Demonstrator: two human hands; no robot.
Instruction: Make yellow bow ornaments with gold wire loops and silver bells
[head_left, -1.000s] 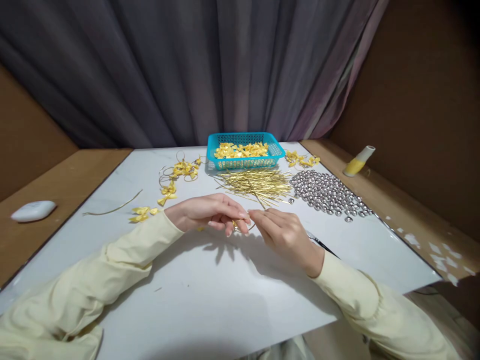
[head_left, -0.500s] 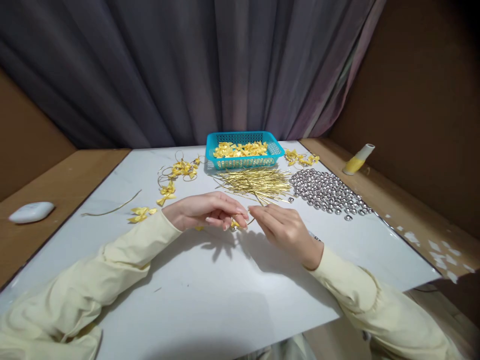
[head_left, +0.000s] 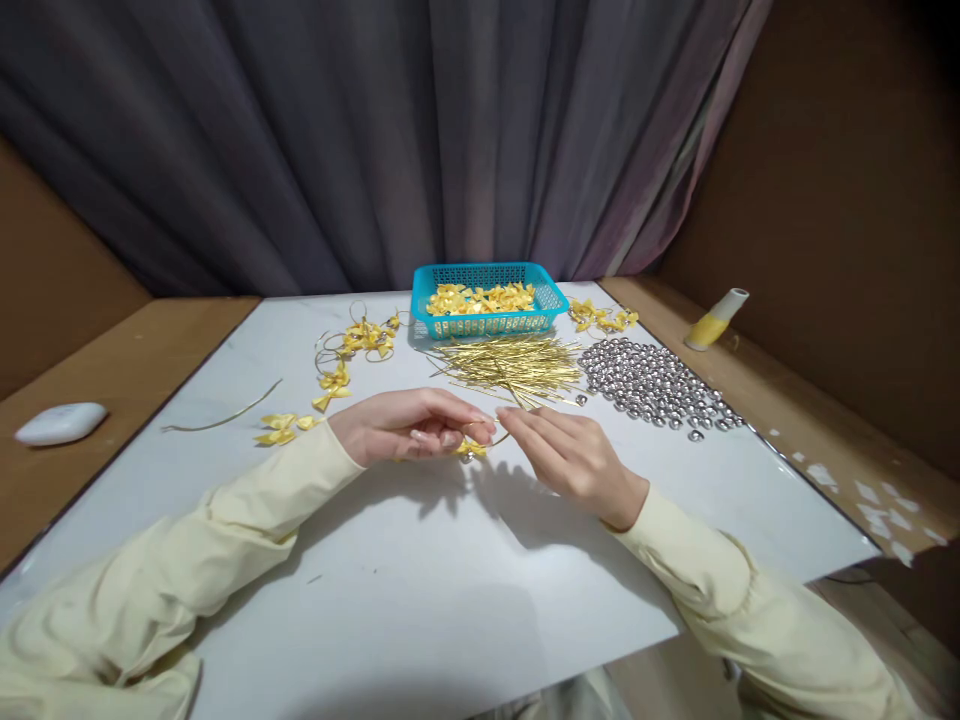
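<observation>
L hand (head_left: 412,425) & R hand (head_left: 570,455) both pinch a curved gold wire (head_left: 501,439), yellow bow (head_left: 471,449) on it under L fingertips, above white tabletop (head_left: 420,600). Wire pile (head_left: 517,370) just beyond, silver beads (head_left: 652,385) to R, blue basket (head_left: 420,303) behind.

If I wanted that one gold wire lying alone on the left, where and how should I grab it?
Probably pinch the lone gold wire near its middle, from above. It's thin and gently curved along the white table, with nothing covering it. The left hand is nearer, so it may suit better once free.
</observation>
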